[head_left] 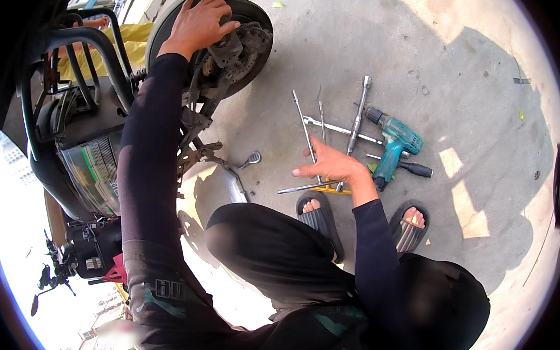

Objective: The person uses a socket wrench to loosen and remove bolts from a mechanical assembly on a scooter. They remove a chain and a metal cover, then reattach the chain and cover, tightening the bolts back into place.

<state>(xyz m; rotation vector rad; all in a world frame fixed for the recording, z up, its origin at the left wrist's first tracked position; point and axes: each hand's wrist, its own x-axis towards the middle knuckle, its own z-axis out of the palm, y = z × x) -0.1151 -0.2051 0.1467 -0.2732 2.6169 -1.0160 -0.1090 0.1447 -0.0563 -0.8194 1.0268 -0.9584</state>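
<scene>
At 11 o'clock, a crouching person's left grip [200, 26] lies spread over a wheel [252, 12]; whether it grasps cannot be told. Just off centre toward 3, the right grip [334, 164] hangs released, parted above a slim steel rod [299, 108], a cross wrench [359, 112] at its 1 o'clock, a teal drill [393, 148] toward 2.

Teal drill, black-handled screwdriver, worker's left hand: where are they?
Teal drill [393, 152]: head view, on its upper grip.
Black-handled screwdriver [417, 170]: head view, on its handle.
Worker's left hand [200, 23]: head view, on its back.
</scene>
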